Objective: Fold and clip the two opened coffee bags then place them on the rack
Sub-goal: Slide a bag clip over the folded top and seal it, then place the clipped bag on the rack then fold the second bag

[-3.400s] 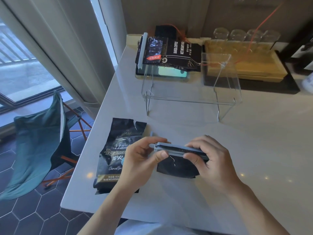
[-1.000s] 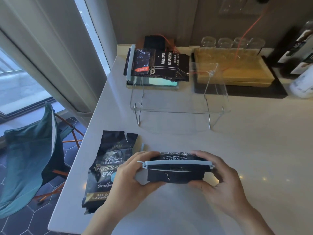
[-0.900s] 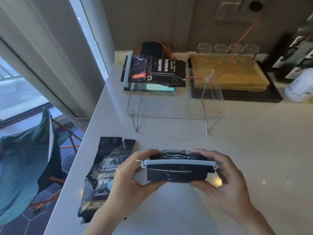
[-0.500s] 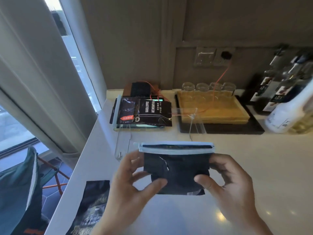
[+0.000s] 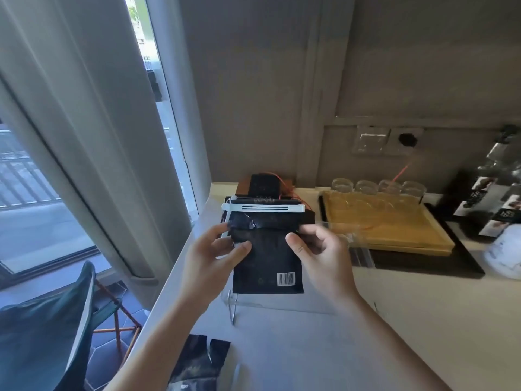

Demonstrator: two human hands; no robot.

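Both hands are raised over the pale, smooth countertop [image 5: 423,320], holding one clipped coffee bag [image 5: 267,266] between them. The bag is a flat, matte black pouch, roughly rectangular, with a white barcode patch near its lower right corner. Its top is folded over and creased, glossy where the foil catches light. A long, straight white plastic clip [image 5: 263,208] with a dark slot along its length sits across the fold at 12 o'clock from the hands.

The left hand [image 5: 210,261] pinches the bag's upper left edge, thumb on the front, fingers curled behind. The right hand [image 5: 324,255] grips the upper right edge the same way, thumb pressed on the black face.

The bag hangs above the clear acrylic rack [image 5: 358,249]: transparent, hard-edged panels on thin metal legs. I cannot tell whether the bag's lower edge touches the rack.

At 6 o'clock from the hands, a second coffee bag [image 5: 197,362] lies flat on the counter, black and shiny, its torn top jagged and unclipped.

At 2 o'clock sits an amber, translucent rectangular tray [image 5: 394,227] on a black mat, with a row of clear round glasses [image 5: 377,187] behind it. A teal fabric chair [image 5: 42,334] stands at 8 o'clock, on dark hexagonal floor tiles.
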